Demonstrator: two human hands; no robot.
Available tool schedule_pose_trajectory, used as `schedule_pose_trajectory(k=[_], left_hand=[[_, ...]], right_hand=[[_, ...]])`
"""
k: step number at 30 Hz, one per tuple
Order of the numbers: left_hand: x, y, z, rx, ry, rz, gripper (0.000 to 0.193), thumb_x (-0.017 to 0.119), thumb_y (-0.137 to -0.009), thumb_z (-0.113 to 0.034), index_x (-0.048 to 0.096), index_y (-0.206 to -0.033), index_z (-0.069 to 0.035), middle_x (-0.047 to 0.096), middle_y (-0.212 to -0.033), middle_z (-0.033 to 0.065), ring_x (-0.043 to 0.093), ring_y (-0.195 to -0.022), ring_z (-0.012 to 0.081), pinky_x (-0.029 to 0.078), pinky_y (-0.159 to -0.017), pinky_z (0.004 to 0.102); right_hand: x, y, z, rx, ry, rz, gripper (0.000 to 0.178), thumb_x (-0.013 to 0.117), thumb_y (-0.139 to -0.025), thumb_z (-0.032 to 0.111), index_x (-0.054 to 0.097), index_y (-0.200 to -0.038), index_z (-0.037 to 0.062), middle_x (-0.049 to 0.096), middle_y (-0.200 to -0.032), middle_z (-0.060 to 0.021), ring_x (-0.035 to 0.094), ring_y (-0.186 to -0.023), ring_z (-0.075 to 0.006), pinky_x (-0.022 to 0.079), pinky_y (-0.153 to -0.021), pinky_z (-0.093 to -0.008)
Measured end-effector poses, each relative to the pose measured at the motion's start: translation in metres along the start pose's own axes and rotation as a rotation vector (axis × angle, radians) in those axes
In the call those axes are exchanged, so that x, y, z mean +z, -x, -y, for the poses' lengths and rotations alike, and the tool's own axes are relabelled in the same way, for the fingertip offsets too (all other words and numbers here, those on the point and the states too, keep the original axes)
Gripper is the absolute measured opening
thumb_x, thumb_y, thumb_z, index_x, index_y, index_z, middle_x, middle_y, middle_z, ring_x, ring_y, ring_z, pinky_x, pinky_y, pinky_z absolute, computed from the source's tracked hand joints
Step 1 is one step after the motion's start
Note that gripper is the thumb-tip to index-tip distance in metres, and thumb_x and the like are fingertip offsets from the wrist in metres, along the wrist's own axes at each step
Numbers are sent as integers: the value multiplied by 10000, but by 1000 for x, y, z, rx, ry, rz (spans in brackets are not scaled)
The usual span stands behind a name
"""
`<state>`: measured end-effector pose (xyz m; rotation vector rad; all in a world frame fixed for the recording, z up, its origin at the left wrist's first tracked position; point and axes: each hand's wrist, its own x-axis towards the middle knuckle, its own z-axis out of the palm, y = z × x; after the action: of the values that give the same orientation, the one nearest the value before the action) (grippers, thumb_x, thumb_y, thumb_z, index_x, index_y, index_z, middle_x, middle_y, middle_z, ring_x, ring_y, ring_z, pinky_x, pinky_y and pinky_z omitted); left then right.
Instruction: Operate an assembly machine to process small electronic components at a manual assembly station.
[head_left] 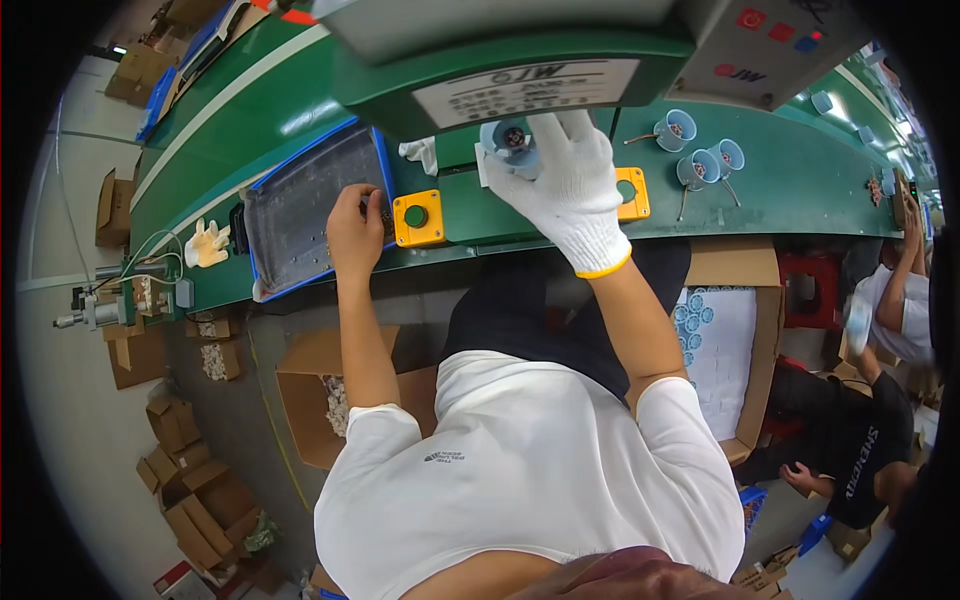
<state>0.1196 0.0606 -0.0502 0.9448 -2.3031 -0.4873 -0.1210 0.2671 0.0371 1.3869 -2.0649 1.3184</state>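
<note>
My right hand (570, 185), in a white knit glove with a yellow cuff, grips a light-blue round plastic housing (497, 138) with dark and coppery parts inside. The housing stands beneath the green front of a machine (520, 75). My bare left hand (358, 222) is closed at the right edge of a blue-rimmed tray (310, 205) with a dark lining. Its curled fingers hide what they hold, if anything. Right beside that hand is a yellow box with a green button (417, 218). A second yellow button box (633, 194) is partly behind my right wrist.
Several light-blue housings with wires (697, 168) stand on the green bench at right. A white cloth (420, 153) and a glove (207, 244) lie leftward. Below the bench are cardboard boxes, one with blue parts (692, 318). Other people (895, 295) work at far right.
</note>
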Motion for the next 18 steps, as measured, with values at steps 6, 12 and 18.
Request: schedule_pose_trajectory(k=[6, 12, 18], left_hand=[[-1, 0, 1, 33, 17, 9, 108, 739, -1030, -114, 737, -1065, -12, 742, -1010, 171, 716, -806, 355, 560, -750, 433], [-3, 0, 0, 35, 21, -6, 99, 729, -1036, -106, 727, -1055, -9, 737, -1002, 171, 714, -801, 358, 559, -743, 438], [-8, 5, -8, 246, 219, -190, 65, 741, -1010, -66, 728, -1043, -11, 762, -1075, 141, 725, -910, 332, 567, -831, 423]], right_hand=[[1, 1, 3, -37, 58, -70, 507, 905, -756, 266, 693, -1182, 92, 669, -1016, -101, 720, -836, -322, 603, -713, -438], [-6, -9, 11, -52, 95, -9, 506, 905, -762, 262, 690, -1181, 79, 670, -1051, -107, 730, -871, -333, 622, -734, -463], [-24, -26, 28, 78, 248, 175, 418, 851, -800, 367, 755, -1094, 85, 746, -984, -136, 759, -833, -342, 635, -747, -464]])
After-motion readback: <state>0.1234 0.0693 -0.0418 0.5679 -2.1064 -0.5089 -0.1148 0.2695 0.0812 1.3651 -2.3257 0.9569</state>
